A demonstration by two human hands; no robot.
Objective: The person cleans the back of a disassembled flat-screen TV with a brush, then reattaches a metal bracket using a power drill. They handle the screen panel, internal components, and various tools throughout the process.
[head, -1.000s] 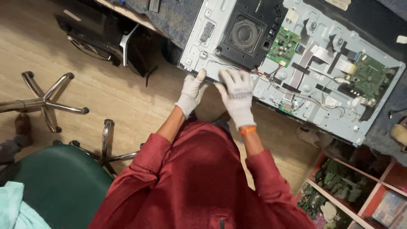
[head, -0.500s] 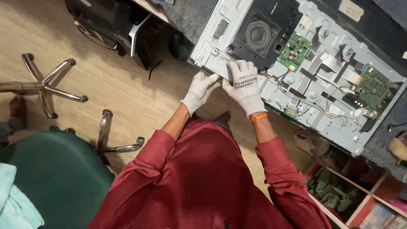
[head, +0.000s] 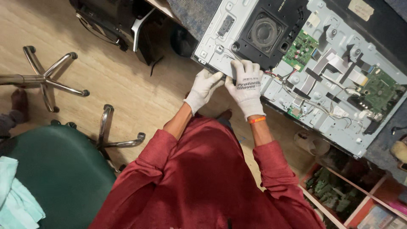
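Head view: a person in a red top leans over an opened flat-screen chassis point(head: 322, 80), both hands in white work gloves.
Landmark: the black speaker module point(head: 265, 32), set in the chassis's near-left part.
Long axis: the chassis runs from upper left to lower right, its near edge passing under both hands.
Left hand point(head: 203, 90): just below-left of the speaker module, at the chassis's near corner; fingers curled at the metal edge, though what they pinch, if anything, cannot be told.
Right hand point(head: 246, 87): directly below the speaker module and nearer to it, lying palm-down on the metal plate, fingers partly bent, gripping nothing visible.
Wiring point(head: 277, 76): thin red and white leads lie just right of the right hand, below the module.
Green circuit board point(head: 300, 50): right of the module, apart from both hands.
Surroundings: green chair point(head: 55, 174) well below-left, on the wooden floor.
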